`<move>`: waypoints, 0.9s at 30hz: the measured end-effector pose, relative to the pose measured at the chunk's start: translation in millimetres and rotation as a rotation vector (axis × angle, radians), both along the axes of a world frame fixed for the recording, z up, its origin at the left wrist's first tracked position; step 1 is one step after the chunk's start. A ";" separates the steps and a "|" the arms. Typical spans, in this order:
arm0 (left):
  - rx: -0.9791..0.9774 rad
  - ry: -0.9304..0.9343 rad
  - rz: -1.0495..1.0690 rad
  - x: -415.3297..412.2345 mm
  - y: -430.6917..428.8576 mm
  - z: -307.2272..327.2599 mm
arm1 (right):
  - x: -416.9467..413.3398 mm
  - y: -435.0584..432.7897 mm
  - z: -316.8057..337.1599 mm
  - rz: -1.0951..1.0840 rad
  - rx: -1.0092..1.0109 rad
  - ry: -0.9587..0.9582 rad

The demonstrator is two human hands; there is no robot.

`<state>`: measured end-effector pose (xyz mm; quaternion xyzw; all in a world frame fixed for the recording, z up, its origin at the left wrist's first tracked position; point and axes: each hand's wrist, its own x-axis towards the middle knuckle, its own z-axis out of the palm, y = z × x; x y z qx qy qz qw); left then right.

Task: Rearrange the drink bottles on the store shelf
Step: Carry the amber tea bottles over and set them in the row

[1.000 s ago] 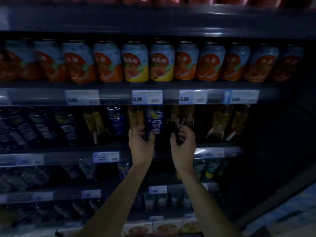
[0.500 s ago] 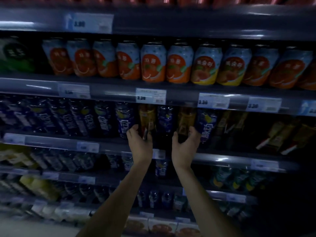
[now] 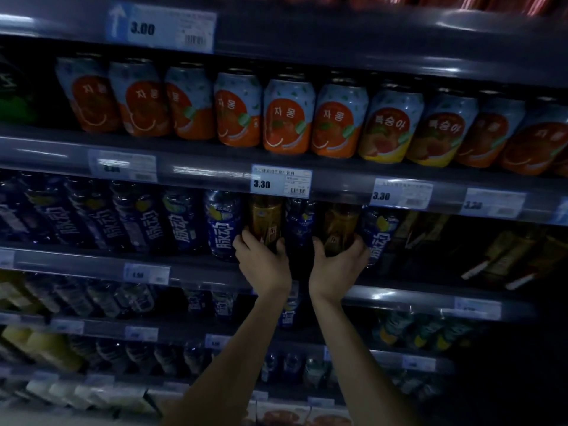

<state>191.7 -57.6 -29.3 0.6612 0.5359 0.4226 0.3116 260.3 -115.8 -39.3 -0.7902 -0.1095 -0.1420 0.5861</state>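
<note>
Both hands have slid left along the shelf since a second ago. Now the left hand (image 3: 263, 263) wraps an amber bottle (image 3: 265, 219), the right hand (image 3: 336, 269) another amber bottle (image 3: 340, 226), a blue bottle (image 3: 299, 221) standing between them; orange cans (image 3: 289, 115) line the shelf above.

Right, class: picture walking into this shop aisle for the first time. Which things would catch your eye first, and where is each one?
The eye lands first on the row of orange and blue cans across the upper shelf, the brightest things in a dim aisle. Next come the two bare arms reaching up at centre: the left hand and right hand each grip an amber bottle among the dark blue bottles one shelf down. The white 3.30 price tag sits just above them.
</note>
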 end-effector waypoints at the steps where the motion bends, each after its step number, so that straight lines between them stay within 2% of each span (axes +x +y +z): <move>1: 0.001 0.009 0.009 1.8 0.3 -0.1 | 0.2 1.2 0.2 -0.011 -0.007 -0.003; 9: -0.008 0.020 0.089 12.0 2.0 -0.9 | 2.1 0.7 4.3 -0.047 -0.080 -0.023; 14: -0.021 0.022 0.101 12.4 2.7 -0.4 | 3.2 -2.7 6.7 -0.002 -0.042 0.005; 27: 0.002 -0.148 -0.049 -10.7 -2.1 -13.4 | -3.6 -27.5 -1.5 0.125 0.050 0.018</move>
